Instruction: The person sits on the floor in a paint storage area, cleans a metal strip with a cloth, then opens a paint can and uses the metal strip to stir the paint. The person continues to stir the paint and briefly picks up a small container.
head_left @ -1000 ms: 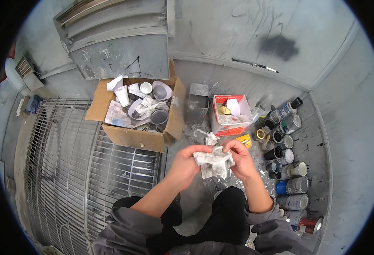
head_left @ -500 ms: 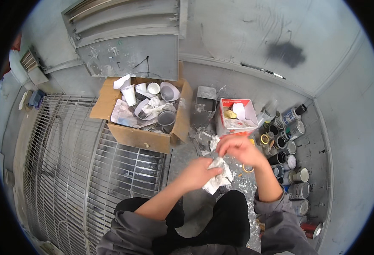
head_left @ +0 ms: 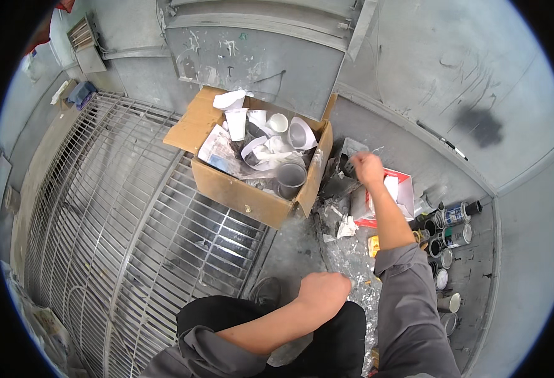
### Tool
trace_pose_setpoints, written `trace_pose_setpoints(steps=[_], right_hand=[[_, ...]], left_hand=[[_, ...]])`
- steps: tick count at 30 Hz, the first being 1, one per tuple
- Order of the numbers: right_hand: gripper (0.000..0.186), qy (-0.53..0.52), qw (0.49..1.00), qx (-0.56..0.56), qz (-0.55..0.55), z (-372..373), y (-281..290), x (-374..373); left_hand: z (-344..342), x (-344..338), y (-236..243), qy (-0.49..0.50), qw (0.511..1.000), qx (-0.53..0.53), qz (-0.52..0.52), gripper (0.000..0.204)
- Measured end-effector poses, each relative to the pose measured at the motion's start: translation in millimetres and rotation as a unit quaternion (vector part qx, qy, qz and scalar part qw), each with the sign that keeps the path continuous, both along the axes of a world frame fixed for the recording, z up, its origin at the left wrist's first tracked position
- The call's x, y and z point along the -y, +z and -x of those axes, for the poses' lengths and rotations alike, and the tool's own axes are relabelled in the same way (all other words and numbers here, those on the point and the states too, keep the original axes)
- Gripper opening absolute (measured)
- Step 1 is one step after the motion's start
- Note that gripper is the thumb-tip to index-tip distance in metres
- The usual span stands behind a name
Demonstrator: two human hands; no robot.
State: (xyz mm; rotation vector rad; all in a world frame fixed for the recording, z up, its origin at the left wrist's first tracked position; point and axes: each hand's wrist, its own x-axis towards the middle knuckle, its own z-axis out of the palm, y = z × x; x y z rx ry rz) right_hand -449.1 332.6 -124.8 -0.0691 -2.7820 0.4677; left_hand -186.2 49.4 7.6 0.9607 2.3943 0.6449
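My left hand (head_left: 324, 293) is closed low over my knees, its palm turned away and whatever it may hold hidden. My right hand (head_left: 367, 167) reaches forward over the grey plastic container (head_left: 343, 186), fingers curled near its top; what they pinch, if anything, is too small to make out. Right of the container, partly behind my forearm, is a red-and-white box (head_left: 404, 192) with paper inside. To their left stands an open cardboard box (head_left: 226, 192) full of used cups, bowls and crumpled paper. White crumpled scraps (head_left: 343, 227) lie on the floor between.
Metal grating (head_left: 100, 220) covers the left floor. Several paint cans (head_left: 456, 233) line the right wall (head_left: 523, 233). A grey panel (head_left: 252, 63) hangs above the cardboard box, and a pen-like rod (head_left: 441, 138) lies along the wall ledge. My dark shoe (head_left: 265, 290) is below.
My right hand has left the white crumpled tissue and moved forward to the grey container. My left hand has dropped toward my knees, the tissue out of sight. The view has shifted.
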Motion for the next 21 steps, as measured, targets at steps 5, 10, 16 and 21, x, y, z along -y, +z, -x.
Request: trace_pose_setpoints(steps=[5, 10, 16, 21], right_hand=[[0.024, -0.070, 0.997, 0.025, 0.023, 10, 50, 6], [0.027, -0.095, 0.995, 0.013, 0.008, 4, 9, -13], [0.031, -0.078, 0.994, 0.002, 0.081, 16, -15, -2], [0.027, -0.144, 0.958, 0.060, 0.241, 12, 8, -35]], left_hand=[[4, 10, 3, 0.012, 1.000, -0.007, 0.008, 0.014], [5, 7, 9, -0.021, 1.000, 0.016, 0.001, 0.014], [1, 7, 1, -0.015, 1.000, -0.001, 0.000, 0.013], [3, -8, 1, -0.039, 0.999, -0.016, 0.031, 0.015]])
